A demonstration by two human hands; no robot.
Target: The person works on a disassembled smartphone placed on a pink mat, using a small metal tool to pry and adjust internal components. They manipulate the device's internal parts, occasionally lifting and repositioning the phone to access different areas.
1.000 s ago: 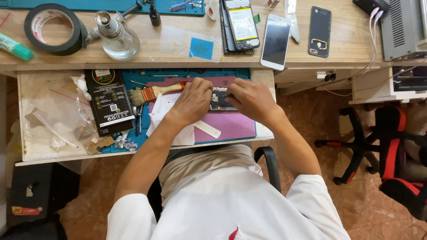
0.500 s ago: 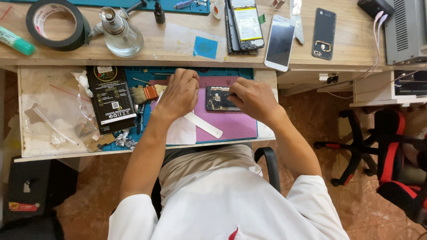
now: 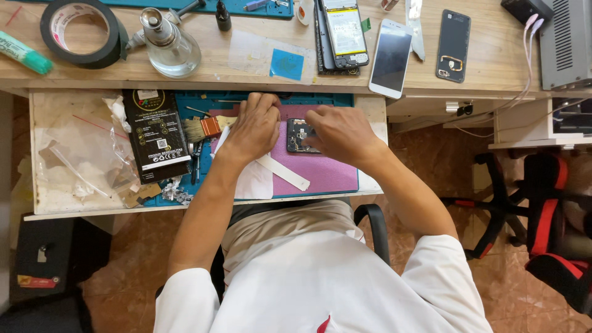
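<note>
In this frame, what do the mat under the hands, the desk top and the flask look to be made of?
Purple mat: looks like soft silicone or rubber, matte, lying flat; unsure which.
Desk top: wood or wood-look board, pale grain, dull sheen.
Flask: clear glass, see-through with bright glints, metal-looking cap.
Both the left hand and the right hand rest over the opened phone on the mat.

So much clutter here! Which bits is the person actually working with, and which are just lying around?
In use:
left hand
right hand
opened phone, under both hands
purple mat beneath it

Lying about:
brush
black packet
tape roll
glass bottle
white phone
black phone back
</note>
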